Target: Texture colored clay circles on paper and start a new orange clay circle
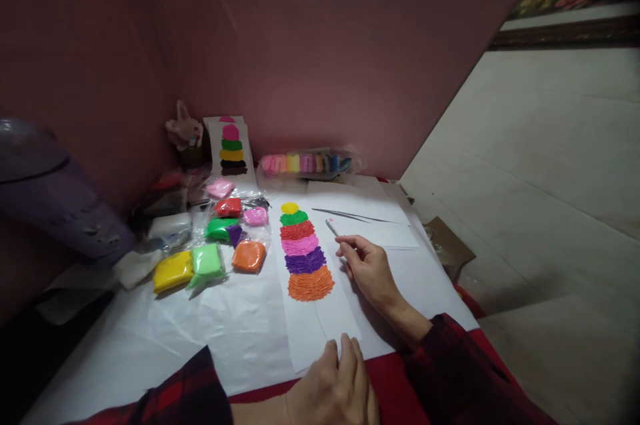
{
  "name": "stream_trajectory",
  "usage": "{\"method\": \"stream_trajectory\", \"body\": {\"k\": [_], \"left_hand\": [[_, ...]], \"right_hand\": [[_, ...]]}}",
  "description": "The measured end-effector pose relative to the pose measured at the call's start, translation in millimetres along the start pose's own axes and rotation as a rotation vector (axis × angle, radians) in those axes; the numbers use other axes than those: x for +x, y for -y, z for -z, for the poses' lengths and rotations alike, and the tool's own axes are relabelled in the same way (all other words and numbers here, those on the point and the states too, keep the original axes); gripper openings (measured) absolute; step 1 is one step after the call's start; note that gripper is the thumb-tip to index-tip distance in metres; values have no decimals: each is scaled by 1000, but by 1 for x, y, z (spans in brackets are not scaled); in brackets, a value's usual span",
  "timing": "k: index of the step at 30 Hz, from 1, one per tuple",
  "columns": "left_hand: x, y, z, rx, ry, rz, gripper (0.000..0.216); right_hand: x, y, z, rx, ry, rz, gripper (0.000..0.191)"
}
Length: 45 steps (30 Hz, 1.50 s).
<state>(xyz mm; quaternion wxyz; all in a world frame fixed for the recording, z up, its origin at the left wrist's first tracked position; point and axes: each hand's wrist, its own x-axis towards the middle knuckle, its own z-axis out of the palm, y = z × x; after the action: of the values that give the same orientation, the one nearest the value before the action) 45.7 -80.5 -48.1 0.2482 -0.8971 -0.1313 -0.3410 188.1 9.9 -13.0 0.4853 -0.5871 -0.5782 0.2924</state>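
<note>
A slim, pale stick-like tool (331, 227) is pinched between the thumb and fingers of my right hand (367, 269); its exact kind is too small to make out. Its tip points up and left, above the white sheet. My left hand (336, 386) rests at the sheet's lower edge, fingers stretched forward and close together, with nothing seen in them. Between the hands and the packets lies the white sheet (305, 338). It bears a stacked picture of textured clay bands (305, 246): yellow, green, red, pink, purple and orange, with a thin line drawn below.
Several clear packets of coloured clay (215, 258) lie on the left. A second banded picture (233, 151) leans at the back wall, beside a bagged row of coloured clay (305, 163). More paper (395, 235) with dark strokes lies right. A purple bottle-like object (55, 191) stands far left.
</note>
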Motion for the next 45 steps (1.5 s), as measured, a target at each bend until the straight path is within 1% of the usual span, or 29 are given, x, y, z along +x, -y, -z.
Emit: {"method": "stream_trajectory", "body": {"k": [2, 4, 6, 9, 12, 14, 18, 21, 26, 31, 36, 41, 45], "left_hand": [[0, 1, 2, -1, 5, 14, 13], [2, 4, 5, 3, 29, 48, 16], [4, 8, 11, 25, 44, 74, 19], [7, 10, 17, 75, 75, 114, 18], [7, 8, 18, 98, 134, 158, 16], [5, 7, 18, 115, 147, 145, 16], [1, 5, 15, 137, 179, 94, 14], [-1, 4, 12, 118, 193, 93, 16], [1, 6, 10, 90, 152, 137, 21], [3, 9, 10, 87, 142, 156, 21], [0, 6, 9, 120, 191, 102, 20], [-2, 3, 9, 146, 230, 110, 24], [-1, 4, 9, 156, 184, 118, 24]], "right_hand": [[5, -2, 6, -142, -103, 88, 26], [11, -4, 14, -316, -173, 174, 24], [16, -6, 20, -449, -198, 184, 24], [18, -7, 25, -604, -142, 146, 23], [14, -7, 22, -692, -49, 166, 20], [10, -7, 19, -702, -28, 211, 17], [8, -7, 16, -697, -46, 255, 13], [10, -9, 17, -691, -63, 246, 15], [11, -10, 16, -682, -50, 248, 17], [8, -10, 13, -690, -52, 259, 16], [8, -11, 13, -731, -59, 256, 10], [10, -11, 13, -759, -29, 244, 10], [10, -12, 12, -743, -19, 231, 10]]}}
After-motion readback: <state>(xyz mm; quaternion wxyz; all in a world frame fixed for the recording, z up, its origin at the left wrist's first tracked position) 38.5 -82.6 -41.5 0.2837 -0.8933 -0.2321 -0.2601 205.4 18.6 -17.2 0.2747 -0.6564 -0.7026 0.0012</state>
